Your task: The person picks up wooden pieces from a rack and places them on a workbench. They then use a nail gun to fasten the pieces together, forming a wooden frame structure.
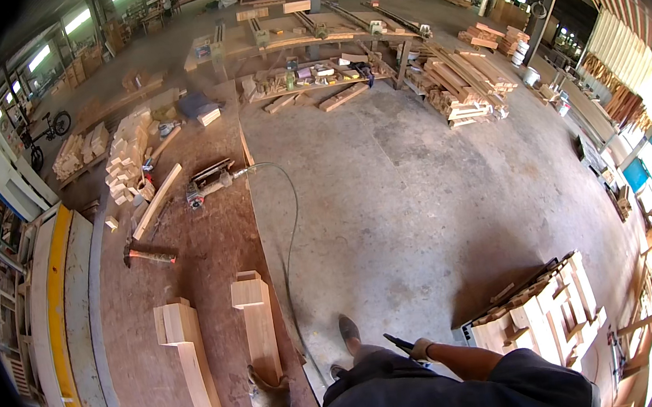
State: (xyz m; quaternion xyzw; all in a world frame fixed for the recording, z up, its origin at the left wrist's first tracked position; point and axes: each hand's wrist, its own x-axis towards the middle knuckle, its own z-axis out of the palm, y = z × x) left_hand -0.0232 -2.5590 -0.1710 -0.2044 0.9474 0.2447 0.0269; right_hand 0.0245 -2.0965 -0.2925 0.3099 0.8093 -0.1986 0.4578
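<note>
My left hand [270, 396], in a pale work glove, grips a light wooden post [261, 333] lying lengthwise on the brown worktable [143, 389]. A thicker block forms the post's far end. Left of it lies a second wooden post [194, 368] with a similar block end; its near part runs toward the lower edge. Out to the right, by my body, my right hand [421, 350] is closed around a slim dark tool [398, 344] whose tip points up and left. That tool's kind cannot be made out, and no wood touches it.
Farther up the worktable are a hammer [151, 257], a long wooden strip [157, 201], a nail gun [212, 182] with its air hose [292, 199] trailing to the floor, and stacked wooden blocks [124, 157]. At right stands a stack of wooden parts [548, 311]. Beyond are a clamp bench [308, 37] and lumber [464, 78].
</note>
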